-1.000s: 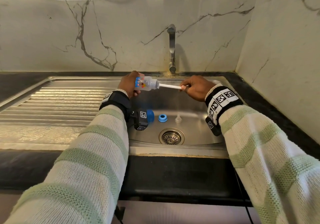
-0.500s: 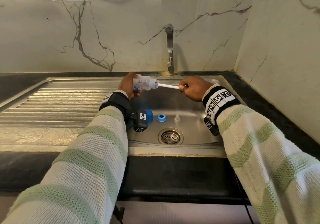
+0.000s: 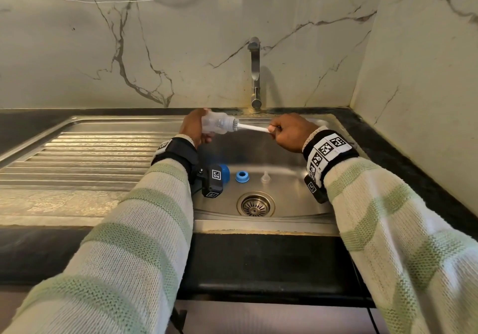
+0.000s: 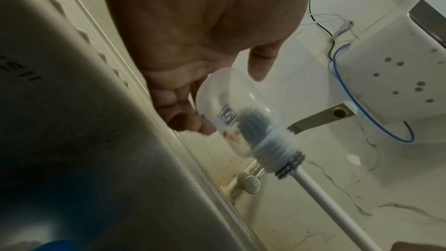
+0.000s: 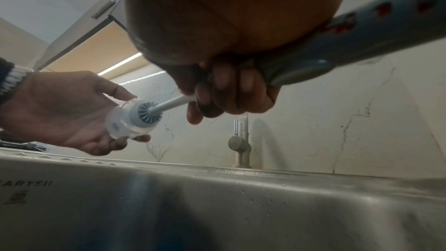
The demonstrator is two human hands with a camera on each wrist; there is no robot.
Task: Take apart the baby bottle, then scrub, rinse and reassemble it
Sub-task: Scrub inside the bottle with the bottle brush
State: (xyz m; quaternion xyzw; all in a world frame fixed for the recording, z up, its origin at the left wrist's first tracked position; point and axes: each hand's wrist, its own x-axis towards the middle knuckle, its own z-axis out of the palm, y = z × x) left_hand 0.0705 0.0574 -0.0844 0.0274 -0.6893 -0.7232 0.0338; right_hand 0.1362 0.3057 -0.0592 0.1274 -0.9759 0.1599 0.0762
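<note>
Left grip (image 3: 192, 129) round bottle (image 3: 216, 124), right (image 3: 289, 133) round brush (image 3: 252, 127)

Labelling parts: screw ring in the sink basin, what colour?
Blue; the screw ring shows best in the head view.

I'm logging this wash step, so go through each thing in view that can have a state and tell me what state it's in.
Bottle: open, on its side, held by the left hand.
Brush: head inside the bottle, handle gripped by the right hand.
Blue ring: off, lying in the sink.
Teat: off, standing in the sink.
Blue cap: off, partly hidden.
Tap: no water running.
</note>
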